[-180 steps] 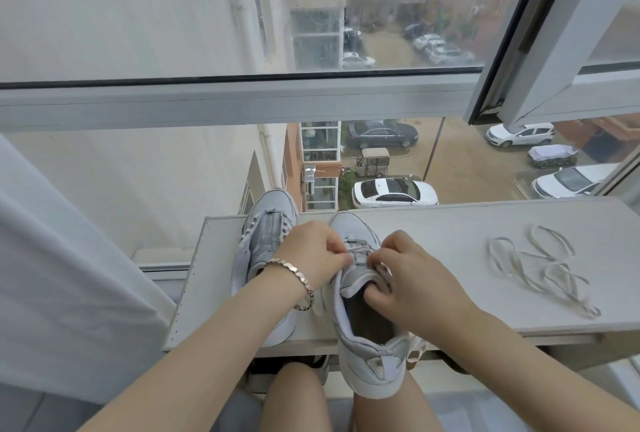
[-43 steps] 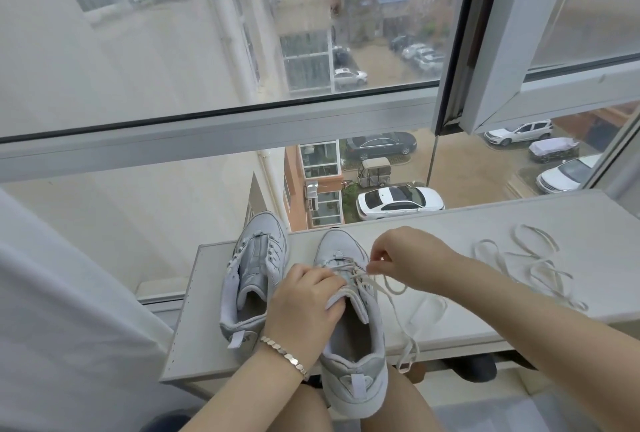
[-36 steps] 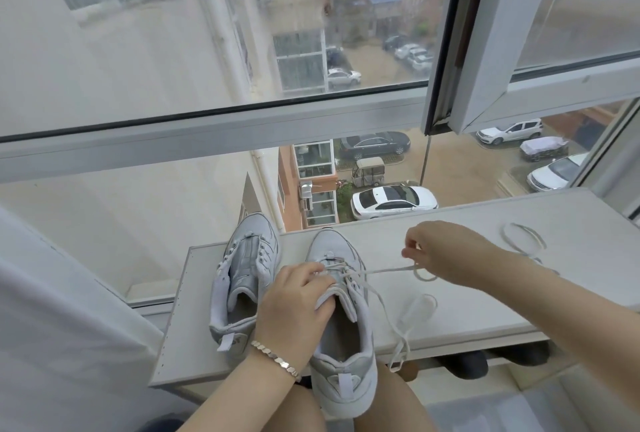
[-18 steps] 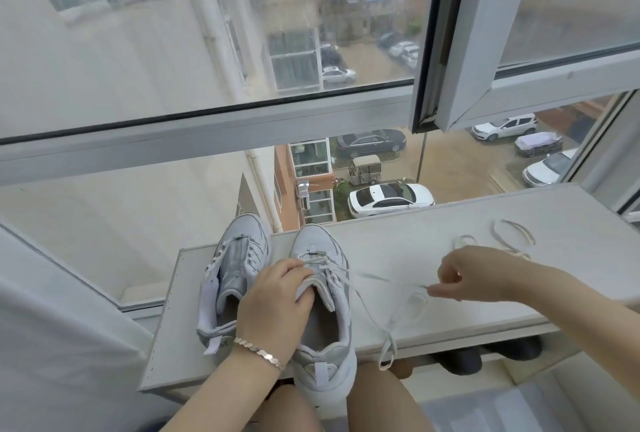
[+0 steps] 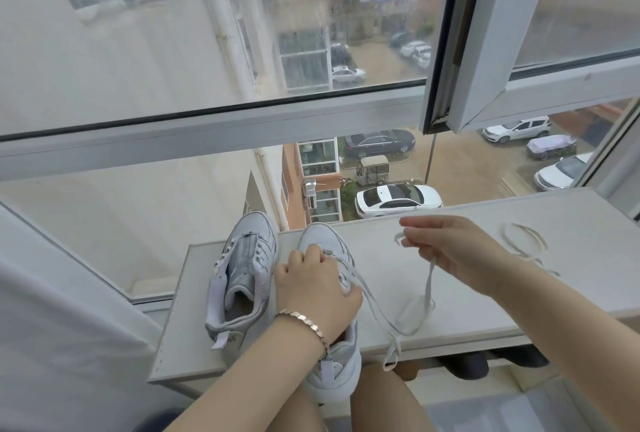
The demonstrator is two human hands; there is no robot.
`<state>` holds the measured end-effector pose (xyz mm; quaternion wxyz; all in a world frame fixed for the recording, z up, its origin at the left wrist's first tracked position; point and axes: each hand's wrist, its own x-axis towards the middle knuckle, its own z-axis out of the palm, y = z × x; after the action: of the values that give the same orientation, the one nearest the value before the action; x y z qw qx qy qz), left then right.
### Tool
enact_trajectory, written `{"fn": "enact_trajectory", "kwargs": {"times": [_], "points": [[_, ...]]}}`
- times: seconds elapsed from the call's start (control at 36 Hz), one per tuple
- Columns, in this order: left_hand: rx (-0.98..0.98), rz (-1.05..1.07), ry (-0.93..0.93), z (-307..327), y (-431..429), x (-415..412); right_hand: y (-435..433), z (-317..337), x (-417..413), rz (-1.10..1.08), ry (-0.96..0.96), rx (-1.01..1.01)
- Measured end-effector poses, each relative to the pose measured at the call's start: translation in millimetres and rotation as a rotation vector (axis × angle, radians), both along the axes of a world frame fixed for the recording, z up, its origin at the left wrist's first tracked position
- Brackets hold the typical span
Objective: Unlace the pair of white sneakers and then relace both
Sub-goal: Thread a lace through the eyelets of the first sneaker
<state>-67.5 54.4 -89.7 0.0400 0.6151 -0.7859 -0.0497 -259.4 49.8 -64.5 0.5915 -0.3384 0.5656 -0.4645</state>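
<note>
White low-top right-hand sneaker (image 5: 323,236) lies toe-away at the left end of the pale laminate counter (image 5: 588,220), its heel overhanging toward your lap, touching its already laceless twin sneaker (image 5: 242,276). Half a second ago your right grip (image 5: 446,251) was low over the counter. Now it is lifted and pinches the flat white lace (image 5: 429,279) near its tip, with more slack drawn out of the eyelets. Your left grip (image 5: 315,289) curls over the tongue, pinning the shoe. Judging by the long loose run, only the toe-end eyelets remain, so unlacing is nearly finished. A second loose white lace (image 5: 523,241) lies coiled farther right. Beyond, the rain-streaked window frame (image 5: 207,134) overlooks a parked white car (image 5: 398,199).
</note>
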Motion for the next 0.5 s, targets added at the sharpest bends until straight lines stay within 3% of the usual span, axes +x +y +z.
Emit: {"fn": "enact_trajectory", "kwargs": {"times": [0.14, 0.31, 0.44, 0.5], "points": [[-0.013, -0.030, 0.123, -6.3, 2.8, 4.7, 4.8, -15.0, 2.2, 0.076, 0.005, 0.039], [-0.054, -0.054, 0.319, -8.5, 8.3, 19.3, 10.3, -24.1, 8.7, 0.103, 0.165, 0.049], [-0.096, -0.047, 0.468, -10.2, 13.4, 21.3, 10.6, -29.4, 18.0, 0.222, 0.245, 0.234], [-0.101, -0.027, 0.521, -9.1, 14.5, 21.5, 13.2, -31.4, 19.7, 0.277, 0.353, 0.158]]}}
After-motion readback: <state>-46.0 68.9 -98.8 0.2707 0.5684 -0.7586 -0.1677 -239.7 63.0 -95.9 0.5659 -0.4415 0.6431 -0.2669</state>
